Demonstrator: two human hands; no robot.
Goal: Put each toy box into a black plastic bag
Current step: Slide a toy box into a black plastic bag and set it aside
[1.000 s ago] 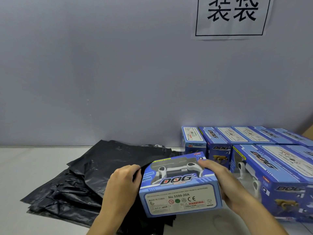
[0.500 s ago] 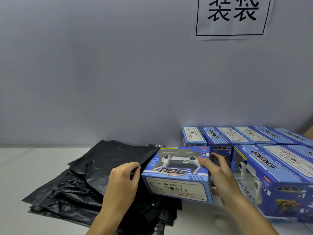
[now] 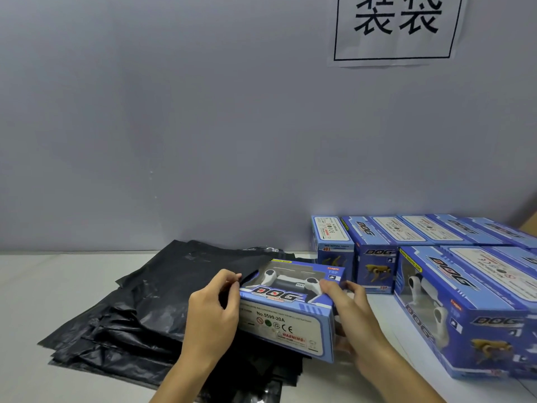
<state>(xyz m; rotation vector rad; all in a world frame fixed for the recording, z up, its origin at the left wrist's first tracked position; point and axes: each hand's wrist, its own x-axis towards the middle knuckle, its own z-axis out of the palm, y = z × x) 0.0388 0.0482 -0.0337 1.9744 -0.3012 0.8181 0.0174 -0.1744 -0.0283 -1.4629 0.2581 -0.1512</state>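
A blue toy box [image 3: 290, 309] marked DOG lies tilted over the right edge of a stack of black plastic bags [image 3: 139, 309]. My right hand [image 3: 357, 324] grips the box's right end, fingers curled over its top edge. My left hand [image 3: 212, 312] pinches the lifted edge of the top black bag at the box's left end. The box's left end sits in the bag's mouth; how deep is hidden by my hand.
Several more blue toy boxes [image 3: 465, 301] stand in rows on the white table [image 3: 43, 286] at the right, close to my right arm. A grey wall with a paper sign [image 3: 395, 27] rises behind. Bare table lies to the left of the bags.
The box has moved left and away from me, down toward the bag stack, and its left end now meets the bag edge my left hand holds up.
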